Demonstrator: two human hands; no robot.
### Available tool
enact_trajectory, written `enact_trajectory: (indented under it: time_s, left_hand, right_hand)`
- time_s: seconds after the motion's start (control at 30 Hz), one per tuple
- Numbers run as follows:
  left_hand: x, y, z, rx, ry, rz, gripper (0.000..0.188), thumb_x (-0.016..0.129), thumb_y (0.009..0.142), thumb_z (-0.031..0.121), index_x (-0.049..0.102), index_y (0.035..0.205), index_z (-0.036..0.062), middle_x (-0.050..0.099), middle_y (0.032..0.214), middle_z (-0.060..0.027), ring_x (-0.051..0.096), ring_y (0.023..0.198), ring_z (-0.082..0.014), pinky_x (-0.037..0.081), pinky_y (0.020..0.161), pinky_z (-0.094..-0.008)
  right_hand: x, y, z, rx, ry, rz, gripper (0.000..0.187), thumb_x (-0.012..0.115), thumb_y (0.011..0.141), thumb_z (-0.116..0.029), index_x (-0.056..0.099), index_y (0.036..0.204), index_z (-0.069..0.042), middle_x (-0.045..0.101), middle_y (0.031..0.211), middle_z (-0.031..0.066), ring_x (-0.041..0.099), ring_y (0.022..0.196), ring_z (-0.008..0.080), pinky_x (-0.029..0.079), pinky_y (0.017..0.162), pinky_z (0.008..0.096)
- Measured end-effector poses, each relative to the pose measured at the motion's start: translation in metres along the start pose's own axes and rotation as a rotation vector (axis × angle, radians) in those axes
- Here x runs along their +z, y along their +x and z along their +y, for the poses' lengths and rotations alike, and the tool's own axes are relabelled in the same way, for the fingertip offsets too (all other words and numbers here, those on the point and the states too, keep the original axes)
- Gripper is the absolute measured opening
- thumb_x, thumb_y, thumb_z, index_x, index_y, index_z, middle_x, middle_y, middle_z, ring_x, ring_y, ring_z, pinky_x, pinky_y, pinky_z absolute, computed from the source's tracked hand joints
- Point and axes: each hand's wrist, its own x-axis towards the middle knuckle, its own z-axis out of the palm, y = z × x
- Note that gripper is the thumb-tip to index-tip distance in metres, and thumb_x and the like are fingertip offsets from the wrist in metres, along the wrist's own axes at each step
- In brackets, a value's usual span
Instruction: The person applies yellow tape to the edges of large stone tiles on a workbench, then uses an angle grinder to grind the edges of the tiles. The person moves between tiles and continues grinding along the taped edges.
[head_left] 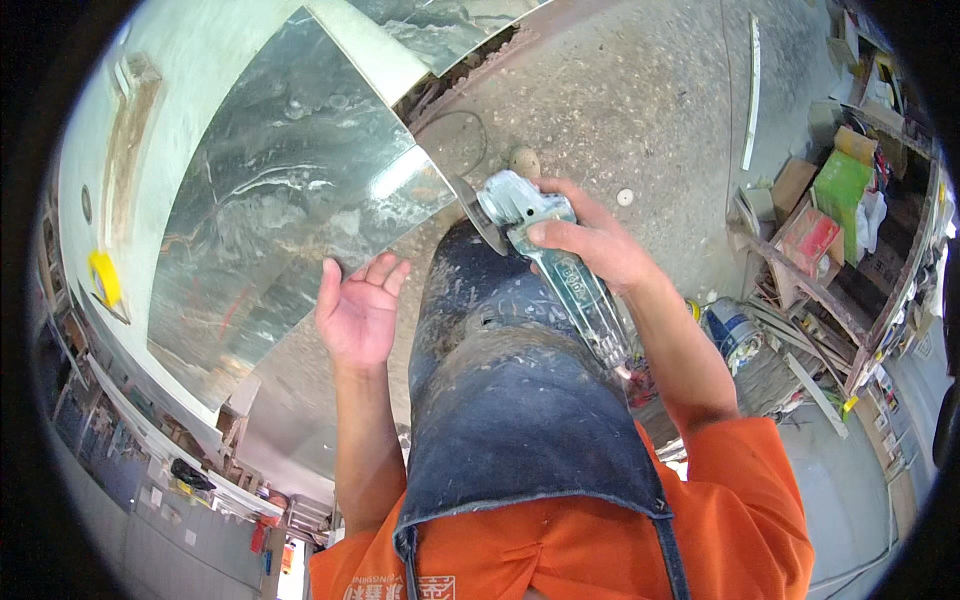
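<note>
Angle grinder [568,285] is gripped in the right hand [598,240]: body wrapped by the fingers, thumb laid across the top just behind the gear head. Head is presumably steadied better that way, one-handed. Tool is held on a slant, disc [480,216] end up and forward, tail pointed back along the apron [515,410]. Disc is presented nearly edge-on to the near corner of the dark veined slab [290,190]; very close, but whether contact is made cannot be told.

Slab is laid flat, polished face up, on the pale worktop [225,75], with its corner projected past the support over the floor [620,120]. Likely left overhanging so that the edge can be reached.

Left hand [362,312] is held palm up, fingers loosely spread and slightly curled, nothing gripped. It is kept beside the slab's near edge, well apart from the disc; touch on the slab can't be confirmed.

Containers: a red box [810,238] and a brown carton [792,188] are stacked on the wooden shelf [822,297] at right, next to a green bag [840,195]. A blue-and-white tub [735,335] is placed lower, beyond the right forearm. Contents can't be made out in any of them.
</note>
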Motion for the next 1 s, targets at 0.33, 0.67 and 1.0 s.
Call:
enact_trajectory:
  time_s: [0.33, 0.67, 1.0]
  left_hand:
    - [-0.019, -0.033, 0.035, 0.159, -0.135, 0.343, 0.042, 0.057, 0.106, 0.034, 0.064, 0.129, -0.0004, 0.074, 0.120, -0.0234, 0.068, 0.113, -0.0430, 0.044, 0.110, -0.0623]
    - [0.023, -0.054, 0.102, 0.178, 0.554, 0.557, 0.039, 0.056, 0.106, 0.039, 0.066, 0.105, 0.0010, 0.075, 0.085, -0.0176, 0.074, 0.077, -0.0317, 0.062, 0.069, -0.0405]
    - [0.074, -0.014, 0.142, 0.244, 0.689, 0.333, 0.035, 0.054, 0.107, 0.035, 0.064, 0.091, 0.0054, 0.073, 0.076, -0.0148, 0.073, 0.066, -0.0302, 0.063, 0.064, -0.0431]
  right_hand:
    - [-0.023, -0.045, 0.020, 0.179, 0.292, 0.206, 0.067, 0.077, 0.088, -0.024, 0.050, 0.147, -0.006, 0.068, 0.111, 0.0131, 0.071, 0.083, 0.0218, 0.061, 0.069, 0.0360]
    - [-0.039, -0.080, 0.016, 0.031, 0.452, 0.317, 0.061, 0.072, 0.091, -0.025, 0.049, 0.144, -0.007, 0.067, 0.101, 0.0125, 0.071, 0.070, 0.0257, 0.063, 0.061, 0.0399]
    - [-0.048, -0.128, 0.013, -0.165, 0.561, 0.493, 0.065, 0.074, 0.089, -0.028, 0.051, 0.145, -0.004, 0.068, 0.103, 0.0127, 0.071, 0.071, 0.0247, 0.063, 0.062, 0.0405]
